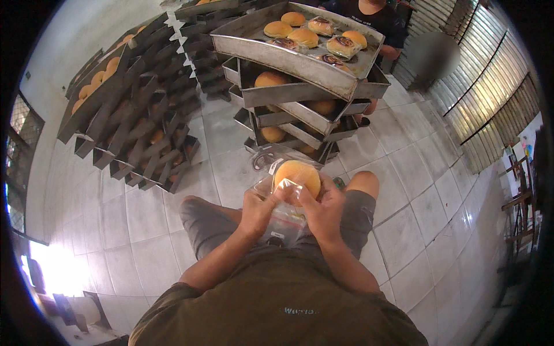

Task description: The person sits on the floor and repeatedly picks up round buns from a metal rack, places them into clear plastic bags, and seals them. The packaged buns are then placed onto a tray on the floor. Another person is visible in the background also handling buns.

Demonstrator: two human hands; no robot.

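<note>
Over my lap, a round golden bun (299,175) sits in a clear plastic bag (288,189). My left hand (258,211) pinches the near left edge of the bag, its fingers partly hidden under the plastic. My right hand (325,209) grips the bun's right side, with the thumb on the bag near its opening. More clear plastic bags (281,229) lie between my thighs, below the hands. Just past the bun, a clear bag with dark print (264,161) shows; whether anything is in it, I cannot tell.
In front stands a criss-crossed stack of metal trays (283,63); loose and wrapped buns (304,38) lie in the top one. Tall stacks of dark trays (135,109) with buns fill the left. Another person (378,23) is behind the front stack. Corrugated metal sheets (485,81) stand right.
</note>
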